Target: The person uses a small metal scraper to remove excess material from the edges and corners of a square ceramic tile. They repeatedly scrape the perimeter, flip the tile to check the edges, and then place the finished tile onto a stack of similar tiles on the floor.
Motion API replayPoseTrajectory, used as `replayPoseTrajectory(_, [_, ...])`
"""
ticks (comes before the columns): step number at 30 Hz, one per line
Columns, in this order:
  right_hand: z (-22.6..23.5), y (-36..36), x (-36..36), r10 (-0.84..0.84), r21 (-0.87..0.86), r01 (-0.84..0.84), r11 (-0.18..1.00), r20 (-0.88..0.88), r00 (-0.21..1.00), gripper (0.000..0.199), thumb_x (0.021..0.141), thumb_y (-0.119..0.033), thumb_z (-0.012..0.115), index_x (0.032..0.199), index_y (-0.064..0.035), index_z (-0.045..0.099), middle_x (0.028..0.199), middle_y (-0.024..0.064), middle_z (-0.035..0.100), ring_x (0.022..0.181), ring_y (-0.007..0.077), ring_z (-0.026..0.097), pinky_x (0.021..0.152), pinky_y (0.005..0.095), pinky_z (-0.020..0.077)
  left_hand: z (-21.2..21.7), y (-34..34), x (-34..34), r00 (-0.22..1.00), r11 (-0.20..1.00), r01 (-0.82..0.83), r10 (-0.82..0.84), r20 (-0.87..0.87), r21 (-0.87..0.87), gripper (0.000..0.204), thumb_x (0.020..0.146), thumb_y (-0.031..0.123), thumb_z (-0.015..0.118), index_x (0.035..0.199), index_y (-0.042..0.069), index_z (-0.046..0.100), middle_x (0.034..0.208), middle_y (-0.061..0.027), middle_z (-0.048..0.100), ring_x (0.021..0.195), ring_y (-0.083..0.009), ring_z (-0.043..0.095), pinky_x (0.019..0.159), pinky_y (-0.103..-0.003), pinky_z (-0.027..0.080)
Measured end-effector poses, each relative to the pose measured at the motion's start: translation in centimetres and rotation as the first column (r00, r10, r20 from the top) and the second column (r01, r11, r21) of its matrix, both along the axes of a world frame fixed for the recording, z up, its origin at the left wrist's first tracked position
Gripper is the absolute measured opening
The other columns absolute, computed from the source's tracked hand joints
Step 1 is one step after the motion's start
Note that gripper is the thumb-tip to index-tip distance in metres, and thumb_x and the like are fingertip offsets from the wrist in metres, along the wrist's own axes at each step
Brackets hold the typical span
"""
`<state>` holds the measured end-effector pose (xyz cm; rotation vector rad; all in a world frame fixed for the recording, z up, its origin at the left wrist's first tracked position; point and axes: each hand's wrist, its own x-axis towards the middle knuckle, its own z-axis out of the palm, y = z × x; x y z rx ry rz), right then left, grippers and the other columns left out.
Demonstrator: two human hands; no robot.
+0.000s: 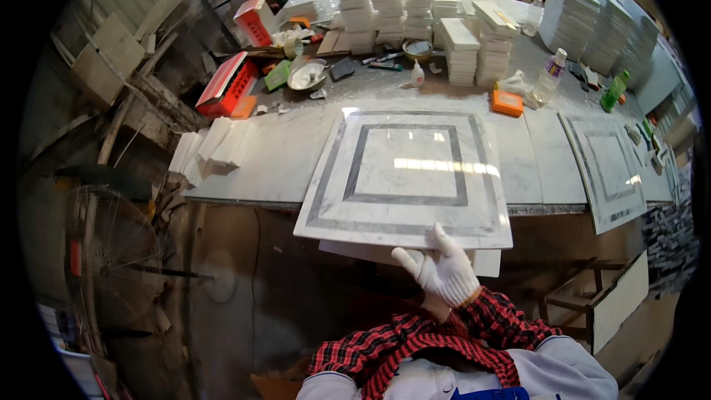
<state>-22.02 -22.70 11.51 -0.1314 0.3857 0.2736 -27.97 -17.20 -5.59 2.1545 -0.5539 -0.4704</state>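
Note:
A glossy white marble-look panel (404, 215) with grey square bands lies in front of me, its near part jutting past the table edge. Beneath it shows the rim of another pale slab (486, 261). My right hand (446, 274), in a white knit glove, is at the panel's near edge. Its thumb and a finger are spread apart, one fingertip overlapping the edge; whether it touches cannot be told. My left forearm (370, 348), in a red-and-black checked sleeve, crosses toward the right wrist. The left hand is hidden behind the right one.
A similar banded panel (607, 159) overhangs the table at right. Stacks of white tiles (385, 4) stand at the back. A bowl of white powder (307, 74), an orange box (507, 102) and a clear bottle (548, 81) are nearer. A fan (111, 252) stands left.

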Motion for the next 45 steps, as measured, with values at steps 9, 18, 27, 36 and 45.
replayPoseTrajectory(9, [-7.4, -0.5, -1.0, -0.018, 0.055, 0.027, 0.998, -0.159, 0.987, 0.029, 0.103, -0.026, 0.051, 0.122, -0.0035, 0.053, 0.144, 0.0180, 0.046, 0.132, 0.0391, 0.046, 0.107, 0.0561, 0.0438, 2.7, 13.3, 8.0, 0.937, 0.963, 0.115, -0.187, -0.295, -0.244, 0.038, 0.095, 0.030, 0.053, 0.121, 0.004, 0.062, 0.116, -0.0194, 0.066, 0.108, -0.0349, 0.062, 0.094, -0.040, 0.048])
replayPoseTrajectory(18, [-8.0, -1.9, -0.9, 0.185, -0.118, -0.228, 0.966, -0.298, 0.937, 0.043, 0.101, -0.026, 0.054, 0.135, 0.0000, 0.046, 0.140, 0.0156, 0.052, 0.125, 0.0330, 0.054, 0.099, 0.0488, 0.0512, 6.2, 26.6, 15.9, 0.406, 0.418, -0.853, 0.151, -0.901, -0.314, 0.074, 0.101, 0.059, 0.038, 0.150, 0.005, 0.030, 0.149, -0.0181, 0.041, 0.133, -0.0346, 0.043, 0.107, -0.054, 0.037])
replayPoseTrajectory(27, [0.0, -10.9, -6.0, 0.114, -0.791, -0.405, 0.459, -0.400, 0.910, 0.036, 0.095, -0.028, 0.063, 0.118, -0.0019, 0.066, 0.101, 0.0109, 0.072, 0.088, 0.0149, 0.069, 0.074, 0.0259, 0.0538, 11.2, 22.5, 28.9, 0.851, 0.873, -0.466, 0.487, -0.196, 0.146, 0.036, 0.098, 0.025, 0.058, 0.123, -0.001, 0.060, 0.112, -0.0159, 0.069, 0.096, -0.0228, 0.067, 0.086, -0.035, 0.054])
replayPoseTrajectory(36, [-5.7, -13.4, -4.3, -0.615, -0.816, -0.574, -0.072, -0.417, 0.669, 0.064, 0.094, -0.059, 0.046, 0.129, -0.0073, 0.060, 0.126, 0.0178, 0.064, 0.121, 0.0357, 0.057, 0.103, 0.0403, 0.0445, 15.9, 10.7, 40.9, 0.946, 0.866, -0.218, 0.074, 0.317, 0.450, 0.049, 0.103, 0.034, 0.047, 0.136, -0.001, 0.054, 0.132, -0.0223, 0.059, 0.122, -0.0315, 0.056, 0.104, -0.036, 0.044])
replayPoseTrajectory(45, [-7.9, -11.3, -2.7, -0.336, -0.915, -0.399, -0.062, -0.357, 0.872, 0.057, 0.091, -0.052, 0.049, 0.125, -0.0082, 0.059, 0.115, 0.0201, 0.066, 0.110, 0.0387, 0.061, 0.093, 0.0461, 0.0454, 13.1, 7.2, 44.5, 0.962, 0.918, -0.212, 0.136, 0.236, 0.336, 0.049, 0.103, 0.033, 0.048, 0.137, -0.001, 0.051, 0.135, -0.0226, 0.055, 0.124, -0.0320, 0.053, 0.109, -0.037, 0.039])
